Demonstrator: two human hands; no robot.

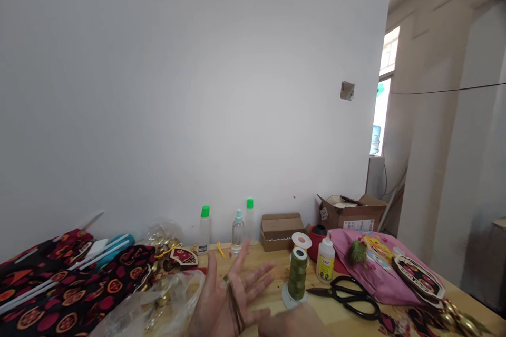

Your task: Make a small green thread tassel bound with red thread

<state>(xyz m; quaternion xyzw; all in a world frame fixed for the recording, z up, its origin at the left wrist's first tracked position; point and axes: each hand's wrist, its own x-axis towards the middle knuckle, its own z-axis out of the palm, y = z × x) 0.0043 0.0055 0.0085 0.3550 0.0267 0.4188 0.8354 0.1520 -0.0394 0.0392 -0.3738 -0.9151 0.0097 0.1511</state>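
My left hand (233,295) is held up with its fingers spread. Several turns of olive-green thread (234,303) loop around its palm. To the right, my right hand (296,322) is low at the frame's bottom edge, smeared by motion, so its fingers and anything in them cannot be made out. Just behind it stands a spool of green thread (297,276) on a white base. Black-handled scissors (351,295) lie to the right of the spool, blades pointing toward it. A white glue bottle (326,260) with a yellow label stands behind the scissors.
Patterned dark fabric (114,287) and a clear plastic bag (174,295) with gold pieces cover the left. Bottles, including a clear one (237,231), line the wall beside a small cardboard box (280,231). A pink bag (375,268) and a larger box (350,213) are on the right.
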